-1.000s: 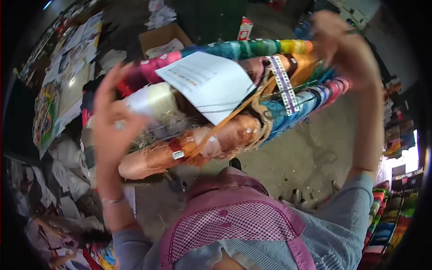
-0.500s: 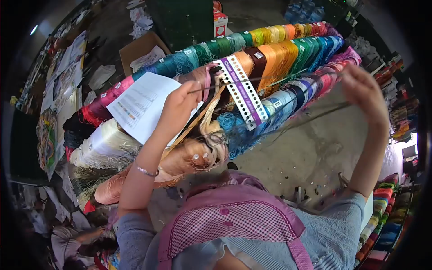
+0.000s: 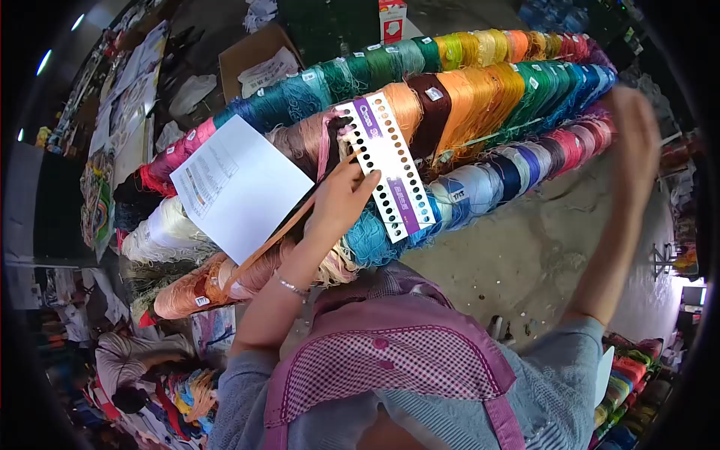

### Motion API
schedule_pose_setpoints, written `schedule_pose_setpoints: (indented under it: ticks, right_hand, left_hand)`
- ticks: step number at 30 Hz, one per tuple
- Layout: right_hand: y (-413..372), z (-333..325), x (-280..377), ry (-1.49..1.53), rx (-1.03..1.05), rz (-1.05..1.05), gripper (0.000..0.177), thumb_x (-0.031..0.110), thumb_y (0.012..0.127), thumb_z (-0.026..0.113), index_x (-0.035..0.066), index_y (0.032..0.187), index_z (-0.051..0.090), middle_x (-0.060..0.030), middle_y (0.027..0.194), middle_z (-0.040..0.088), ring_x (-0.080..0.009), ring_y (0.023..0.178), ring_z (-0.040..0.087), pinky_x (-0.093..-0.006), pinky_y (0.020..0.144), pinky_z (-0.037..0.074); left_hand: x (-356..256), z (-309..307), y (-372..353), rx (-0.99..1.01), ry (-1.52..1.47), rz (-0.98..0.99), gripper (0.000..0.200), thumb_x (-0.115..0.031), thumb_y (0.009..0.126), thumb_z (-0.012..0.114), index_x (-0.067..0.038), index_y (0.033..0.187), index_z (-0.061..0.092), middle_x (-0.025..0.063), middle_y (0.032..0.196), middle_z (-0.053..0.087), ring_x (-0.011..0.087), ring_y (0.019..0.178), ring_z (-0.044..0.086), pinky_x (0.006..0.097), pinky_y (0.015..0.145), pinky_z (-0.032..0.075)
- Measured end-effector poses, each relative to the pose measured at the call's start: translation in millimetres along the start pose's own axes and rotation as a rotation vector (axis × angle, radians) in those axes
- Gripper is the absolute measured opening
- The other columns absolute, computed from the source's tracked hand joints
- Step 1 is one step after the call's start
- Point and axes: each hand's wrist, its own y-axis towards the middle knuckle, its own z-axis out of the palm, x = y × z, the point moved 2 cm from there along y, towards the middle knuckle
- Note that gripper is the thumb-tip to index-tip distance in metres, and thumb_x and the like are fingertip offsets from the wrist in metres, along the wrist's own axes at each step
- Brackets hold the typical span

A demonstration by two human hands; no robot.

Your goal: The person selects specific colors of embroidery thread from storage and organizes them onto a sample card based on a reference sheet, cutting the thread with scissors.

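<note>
My left hand (image 3: pixel 345 196) is at the near-left edge of a white and purple punched thread card (image 3: pixel 406 196), its fingers closed at the holes and the thumb over the card's face. The card lies slanted across skeins of coloured embroidery thread (image 3: pixel 480 101). Pink and tan strands (image 3: pixel 266 244) hang by its left edge and run under my forearm. Out to the right, my right hand (image 3: pixel 637 142) is raised beside the far end of the skeins, its fingers smeared by motion. A printed sheet of paper (image 3: pixel 259 184) lies on the skeins left of my left hand.
Long rows of thread skeins (image 3: pixel 367 71) fill the rack before me. Behind them stand a cardboard box (image 3: pixel 232 64) and a red and white box (image 3: pixel 391 21). Another person (image 3: pixel 131 360) is bent over coloured threads at lower left. More skeins (image 3: pixel 630 375) are at lower right.
My left hand has come down from above the paper to the card's edge. My right hand has moved farther right. The dark strands stretched between my hands no longer show there.
</note>
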Motion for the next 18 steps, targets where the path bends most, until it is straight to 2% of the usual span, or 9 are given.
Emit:
schedule_pose_setpoints:
  ticks: [1, 3, 5, 6, 7, 9, 12, 14, 18]
  right_hand:
    - [-19, 33, 1, 0.091, 0.166, 0.005, 0.015, 0.014, 0.093, 0.057, 0.000, 0.094, 0.063, -0.0040, 0.088, 0.062, -0.0112, 0.083, 0.057, -0.0235, 0.076, 0.045]
    - [-63, 95, 21, 0.224, 0.361, -0.056, 0.010, -0.001, 0.087, 0.061, 0.000, 0.096, 0.063, -0.0042, 0.089, 0.063, -0.0130, 0.082, 0.061, -0.0255, 0.072, 0.049]
    - [-107, 152, 20, 0.395, 0.409, -0.151, 0.013, -0.001, 0.087, 0.059, 0.002, 0.099, 0.062, -0.0113, 0.092, 0.066, -0.0213, 0.088, 0.067, -0.0304, 0.072, 0.052]
    - [-118, 167, 33, 0.378, 0.493, -0.143, 0.011, 0.002, 0.089, 0.060, 0.002, 0.100, 0.060, -0.0123, 0.089, 0.067, -0.0237, 0.081, 0.068, -0.0303, 0.068, 0.052]
    - [-131, 180, 40, 0.442, 0.635, 0.152, 0.010, 0.005, 0.090, 0.059, 0.002, 0.100, 0.057, -0.0123, 0.085, 0.067, -0.0237, 0.072, 0.067, -0.0286, 0.062, 0.051]
    - [-149, 210, 36, 0.652, 0.692, 0.278, 0.012, 0.006, 0.091, 0.060, 0.001, 0.101, 0.056, -0.0110, 0.077, 0.066, -0.0158, 0.063, 0.064, -0.0261, 0.056, 0.048]
    - [-158, 237, 34, 0.831, 0.701, 0.386, 0.009, 0.007, 0.090, 0.062, -0.001, 0.093, 0.059, -0.0084, 0.074, 0.066, -0.0087, 0.061, 0.059, -0.0259, 0.055, 0.047]
    - [-156, 239, 39, 0.603, 0.607, 0.329, 0.011, 0.008, 0.088, 0.064, -0.002, 0.084, 0.060, -0.0086, 0.074, 0.066, -0.0091, 0.061, 0.059, -0.0263, 0.056, 0.046]
    - [-153, 234, 45, 0.428, 0.465, -0.194, 0.009, 0.003, 0.079, 0.066, 0.000, 0.087, 0.063, -0.0141, 0.075, 0.060, -0.0327, 0.068, 0.060, -0.0371, 0.060, 0.048]
  left_hand:
    - [7, 5, 4, 0.030, -0.227, -0.024, 0.025, -0.020, 0.094, 0.060, 0.003, 0.103, 0.066, 0.0054, 0.086, 0.068, 0.0083, 0.077, 0.063, 0.0228, 0.064, 0.050]
    - [7, 5, 4, 0.015, -0.365, -0.046, 0.021, -0.012, 0.093, 0.060, 0.004, 0.106, 0.065, 0.0053, 0.092, 0.068, 0.0090, 0.084, 0.063, 0.0232, 0.066, 0.051]
    - [1, 2, -2, -0.021, -0.489, -0.050, 0.022, -0.010, 0.091, 0.062, 0.003, 0.108, 0.065, 0.0057, 0.092, 0.068, 0.0096, 0.082, 0.063, 0.0232, 0.067, 0.052]
    - [3, 1, -4, -0.022, -0.519, -0.066, 0.026, -0.006, 0.089, 0.064, 0.002, 0.113, 0.063, 0.0052, 0.094, 0.069, 0.0097, 0.083, 0.064, 0.0226, 0.068, 0.053]
    - [0, -2, -8, -0.035, -0.524, -0.055, 0.029, -0.005, 0.088, 0.064, 0.002, 0.116, 0.062, 0.0051, 0.095, 0.069, 0.0095, 0.083, 0.064, 0.0220, 0.067, 0.053]
    - [-3, -6, -13, -0.023, -0.516, -0.063, 0.036, -0.001, 0.086, 0.066, 0.002, 0.121, 0.058, 0.0012, 0.084, 0.065, 0.0073, 0.076, 0.063, 0.0202, 0.063, 0.052]
    - [-4, -6, -18, -0.060, -0.444, 0.040, 0.034, -0.003, 0.089, 0.062, 0.004, 0.122, 0.055, 0.0027, 0.085, 0.064, 0.0096, 0.076, 0.064, 0.0228, 0.064, 0.054]
    - [2, -7, -18, -0.057, -0.380, 0.075, 0.031, -0.003, 0.091, 0.059, 0.005, 0.121, 0.054, 0.0043, 0.088, 0.063, 0.0118, 0.076, 0.066, 0.0237, 0.065, 0.054]
    - [-4, -9, -18, -0.038, -0.386, 0.150, 0.026, -0.005, 0.096, 0.049, 0.005, 0.120, 0.052, 0.0082, 0.100, 0.060, 0.0169, 0.078, 0.068, 0.0271, 0.066, 0.056]
